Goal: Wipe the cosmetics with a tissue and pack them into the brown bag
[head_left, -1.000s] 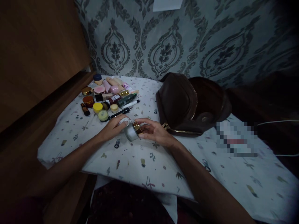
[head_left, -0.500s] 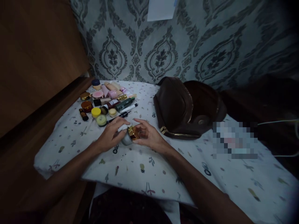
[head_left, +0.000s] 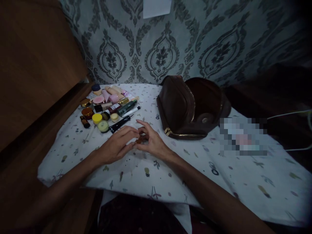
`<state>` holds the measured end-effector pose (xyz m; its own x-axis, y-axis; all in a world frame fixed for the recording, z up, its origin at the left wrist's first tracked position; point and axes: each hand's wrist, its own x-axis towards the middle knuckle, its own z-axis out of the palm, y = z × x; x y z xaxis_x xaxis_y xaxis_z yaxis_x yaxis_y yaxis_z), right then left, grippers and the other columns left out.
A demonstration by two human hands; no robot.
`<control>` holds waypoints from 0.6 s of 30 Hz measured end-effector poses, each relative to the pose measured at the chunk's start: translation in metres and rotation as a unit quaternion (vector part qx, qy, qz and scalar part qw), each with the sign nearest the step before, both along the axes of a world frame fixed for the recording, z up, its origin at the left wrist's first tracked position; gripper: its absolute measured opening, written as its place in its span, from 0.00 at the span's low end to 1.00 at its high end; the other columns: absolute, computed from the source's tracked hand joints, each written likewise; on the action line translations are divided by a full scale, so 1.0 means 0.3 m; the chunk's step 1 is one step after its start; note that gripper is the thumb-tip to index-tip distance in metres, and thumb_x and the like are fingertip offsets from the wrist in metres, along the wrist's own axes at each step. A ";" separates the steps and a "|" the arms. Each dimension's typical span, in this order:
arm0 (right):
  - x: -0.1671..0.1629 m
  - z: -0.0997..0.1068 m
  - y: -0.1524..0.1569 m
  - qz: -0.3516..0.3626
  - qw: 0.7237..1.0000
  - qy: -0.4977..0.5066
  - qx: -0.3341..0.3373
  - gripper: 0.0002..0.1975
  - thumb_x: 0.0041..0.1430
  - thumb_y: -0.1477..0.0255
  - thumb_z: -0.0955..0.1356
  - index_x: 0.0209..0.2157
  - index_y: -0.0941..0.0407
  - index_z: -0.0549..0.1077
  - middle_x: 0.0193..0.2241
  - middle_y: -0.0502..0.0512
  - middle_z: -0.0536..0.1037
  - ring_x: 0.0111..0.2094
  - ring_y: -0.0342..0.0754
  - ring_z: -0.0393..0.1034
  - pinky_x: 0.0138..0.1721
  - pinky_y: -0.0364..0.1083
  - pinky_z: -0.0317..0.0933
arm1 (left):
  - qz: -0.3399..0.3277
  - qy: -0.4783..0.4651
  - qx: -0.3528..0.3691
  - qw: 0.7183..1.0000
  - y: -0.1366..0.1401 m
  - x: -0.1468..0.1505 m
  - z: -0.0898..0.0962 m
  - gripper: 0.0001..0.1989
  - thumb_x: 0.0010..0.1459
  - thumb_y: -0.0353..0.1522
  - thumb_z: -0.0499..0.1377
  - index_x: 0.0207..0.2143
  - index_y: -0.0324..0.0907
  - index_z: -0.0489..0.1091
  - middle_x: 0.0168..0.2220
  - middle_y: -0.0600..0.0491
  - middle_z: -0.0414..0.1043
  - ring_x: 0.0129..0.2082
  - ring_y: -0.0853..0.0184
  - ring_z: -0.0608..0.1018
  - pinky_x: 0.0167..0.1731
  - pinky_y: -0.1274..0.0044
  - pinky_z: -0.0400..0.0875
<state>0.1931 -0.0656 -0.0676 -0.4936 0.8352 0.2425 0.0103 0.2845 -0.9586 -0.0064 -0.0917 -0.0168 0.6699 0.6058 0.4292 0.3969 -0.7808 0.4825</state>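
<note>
Left hand (head_left: 118, 144) has rolled over the frosted jar, hiding it, hold unreadable, while right hand (head_left: 153, 139) grasps a glossy amber-brown lid (head_left: 138, 141), brown leather bag (head_left: 174, 100) at two o'clock, seemingly two-handed handling, calling for steady counter-grip.

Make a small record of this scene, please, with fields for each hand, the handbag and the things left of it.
Right hand: curled around a gold-brown lid, mostly hidden
Left hand: beside the lid, palm side hidden
Brown leather handbag: unzipped, on patterned cloth
Left of handbag: cosmetics, including yellow-lidded jar, black tube, dark green bottle
</note>
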 end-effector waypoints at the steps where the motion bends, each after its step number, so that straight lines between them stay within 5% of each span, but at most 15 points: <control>1: -0.001 -0.001 0.000 -0.004 1.000 -0.004 0.001 0.45 0.49 0.69 0.76 0.65 0.48 0.54 0.44 0.53 0.72 0.39 0.47 0.72 0.45 0.51 0.68 | 0.004 -0.016 -0.028 0.999 0.010 0.002 0.003 0.13 0.69 0.34 0.49 0.52 0.44 0.67 0.50 0.44 0.71 0.51 0.58 0.73 0.51 0.65 0.69; 6: -0.009 -0.022 0.007 -0.010 1.000 0.000 0.000 0.47 0.48 0.67 0.77 0.66 0.48 0.53 0.43 0.54 0.73 0.45 0.51 0.71 0.50 0.56 0.67 | 0.067 -0.112 -0.141 0.981 0.037 -0.006 -0.014 0.13 0.70 0.39 0.50 0.47 0.44 0.69 0.48 0.48 0.72 0.49 0.60 0.74 0.51 0.69 0.66; 12: -0.035 -0.063 0.007 -0.030 0.999 -0.035 -0.009 0.51 0.41 0.61 0.80 0.65 0.50 0.58 0.54 0.62 0.66 0.51 0.55 0.68 0.49 0.57 0.69 | 0.212 -0.200 -0.269 0.918 0.015 -0.037 -0.097 0.16 0.66 0.45 0.53 0.44 0.42 0.67 0.31 0.56 0.67 0.31 0.67 0.69 0.33 0.76 0.64; 18: -0.043 -0.047 -0.002 0.021 0.989 -0.104 0.107 0.29 0.47 0.60 0.78 0.50 0.54 0.74 0.51 0.60 0.70 0.53 0.56 0.68 0.55 0.57 0.66 | 0.230 -0.212 -0.291 0.904 -0.031 -0.056 -0.108 0.17 0.64 0.46 0.53 0.42 0.42 0.67 0.32 0.56 0.67 0.30 0.68 0.68 0.31 0.77 0.63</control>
